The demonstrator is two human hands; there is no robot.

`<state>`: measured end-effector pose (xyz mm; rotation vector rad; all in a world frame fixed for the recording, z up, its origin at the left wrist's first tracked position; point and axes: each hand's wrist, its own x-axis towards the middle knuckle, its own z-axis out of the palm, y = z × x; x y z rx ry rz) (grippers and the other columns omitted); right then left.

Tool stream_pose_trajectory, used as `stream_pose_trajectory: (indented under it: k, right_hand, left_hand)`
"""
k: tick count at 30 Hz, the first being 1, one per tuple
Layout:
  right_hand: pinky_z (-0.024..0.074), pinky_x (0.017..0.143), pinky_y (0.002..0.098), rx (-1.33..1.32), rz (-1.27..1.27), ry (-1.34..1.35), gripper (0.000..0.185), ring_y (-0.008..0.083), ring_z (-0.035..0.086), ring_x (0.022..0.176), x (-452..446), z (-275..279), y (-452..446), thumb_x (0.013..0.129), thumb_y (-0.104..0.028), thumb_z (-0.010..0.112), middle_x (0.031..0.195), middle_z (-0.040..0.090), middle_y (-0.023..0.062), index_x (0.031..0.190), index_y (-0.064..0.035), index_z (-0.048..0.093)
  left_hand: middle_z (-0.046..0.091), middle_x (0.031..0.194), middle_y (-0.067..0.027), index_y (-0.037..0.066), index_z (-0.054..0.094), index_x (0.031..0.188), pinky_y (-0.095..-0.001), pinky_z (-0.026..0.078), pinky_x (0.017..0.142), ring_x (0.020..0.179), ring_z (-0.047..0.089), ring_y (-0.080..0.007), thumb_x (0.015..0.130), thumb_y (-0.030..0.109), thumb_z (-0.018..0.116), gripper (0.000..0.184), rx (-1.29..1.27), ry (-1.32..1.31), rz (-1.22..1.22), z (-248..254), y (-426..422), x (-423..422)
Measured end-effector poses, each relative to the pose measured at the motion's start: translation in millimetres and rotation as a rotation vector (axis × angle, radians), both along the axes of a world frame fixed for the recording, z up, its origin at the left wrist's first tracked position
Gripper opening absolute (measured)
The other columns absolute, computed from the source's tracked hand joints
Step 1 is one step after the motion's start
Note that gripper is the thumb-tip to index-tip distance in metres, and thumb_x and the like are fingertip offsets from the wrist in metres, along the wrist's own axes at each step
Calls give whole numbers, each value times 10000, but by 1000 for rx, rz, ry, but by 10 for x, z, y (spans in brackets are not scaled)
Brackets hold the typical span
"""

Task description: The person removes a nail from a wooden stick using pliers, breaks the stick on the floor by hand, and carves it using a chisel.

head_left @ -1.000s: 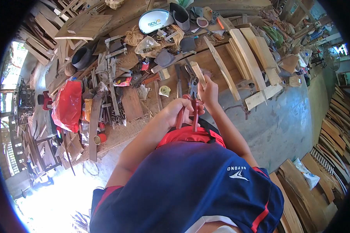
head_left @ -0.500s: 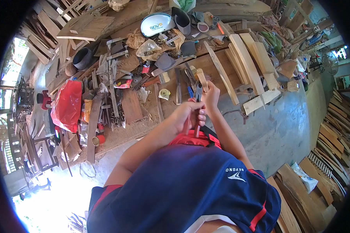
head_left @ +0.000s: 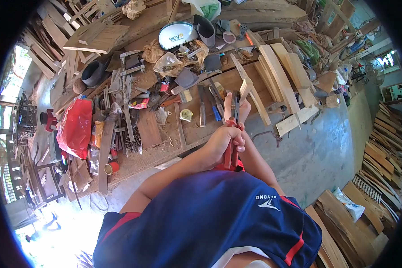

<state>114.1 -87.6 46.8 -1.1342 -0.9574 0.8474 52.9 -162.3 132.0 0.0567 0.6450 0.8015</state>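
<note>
Left grip (head_left: 231, 140) wrapped around red-handled pliers (head_left: 228, 157), right grip (head_left: 244, 110) pinching a short wooden stick (head_left: 245, 88) near their tips, at the desk's (head_left: 152, 154) near edge!

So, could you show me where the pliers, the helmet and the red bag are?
Pliers (head_left: 228, 159): head view, on one of the red handles.
Helmet (head_left: 177, 35): head view, middle of the white shell.
Red bag (head_left: 76, 128): head view, middle of its shiny side.
</note>
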Motion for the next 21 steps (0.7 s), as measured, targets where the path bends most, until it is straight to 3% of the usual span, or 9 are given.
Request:
stream_pose_trajectory:
  k: [4,11,13,21]
  right_hand:
    - [353,474,213,-86,58,117,76,48,451,541,1,-235,36,725,-17,603,573,489,-45,662,-30,562]
    - [364,478,238,-131,74,-15,90,75,473,522,-10,-250,80,746,-40,610,555,506,-21,669,-23,567]
    - [366,479,245,-141,85,-52,96,83,479,517,-31,-239,110,752,-47,613,549,511,-14,671,-22,568]
    - [378,483,273,-197,100,-201,124,113,504,495,-50,-238,165,777,-73,621,529,530,14,679,-14,574]
  left_hand:
    - [432,661,-64,46,401,902,-256,365,489,530,413,-139,611,-62,473,319,-22,-4,3,-22,-24,3]
    - [437,648,-58,46,407,909,-252,350,466,517,411,-137,609,-66,477,328,-27,4,33,-67,9,-33]
    - [413,692,6,69,410,922,-243,362,515,559,396,-97,595,-79,454,361,6,-2,-16,-60,17,-70]
    - [450,713,-9,61,440,932,-304,408,574,604,443,-125,624,-50,468,328,17,22,-65,-193,196,-227]
